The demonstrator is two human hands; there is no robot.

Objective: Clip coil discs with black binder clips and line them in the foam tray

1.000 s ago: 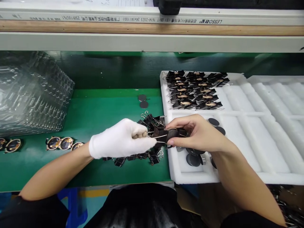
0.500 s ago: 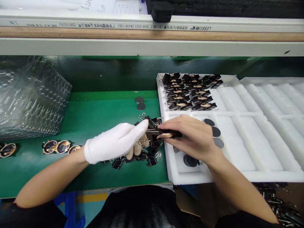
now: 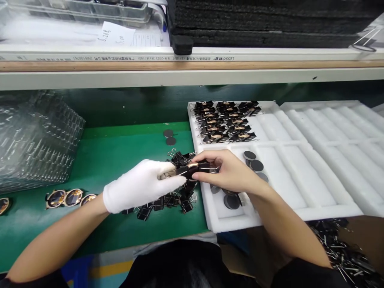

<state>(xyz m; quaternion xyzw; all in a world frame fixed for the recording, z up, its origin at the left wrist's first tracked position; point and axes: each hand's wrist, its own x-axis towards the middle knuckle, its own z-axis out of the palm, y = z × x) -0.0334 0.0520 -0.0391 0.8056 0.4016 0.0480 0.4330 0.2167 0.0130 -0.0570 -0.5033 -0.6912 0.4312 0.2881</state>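
over the counter (image 3: 120, 230), beside the white tray's left edge: round piece held between both hands

your left hand (image 3: 147, 185), white-gloved, has thumb and fingers pinched on the left binder clip (image 3: 181, 171). your right hand (image 3: 232, 171), bare, pinches the gold-rimmed round piece (image 3: 192, 172) between thumb and forefinger; the right binder clip (image 3: 205, 166) sits at its other side, partly within your fingers. the piece is above the pile of binder clips (image 3: 145, 212), by the left edge of the white tray (image 3: 300, 176).

clipped pieces (image 3: 214, 129) stand in rows at the tray's far left corner; dark discs (image 3: 256, 165) lie nearer its front edge. two loose discs (image 3: 171, 141) rest on the counter, beyond the pile. round-lensed glasses (image 3: 73, 197) lie near your left forearm, towards the counter's left end.
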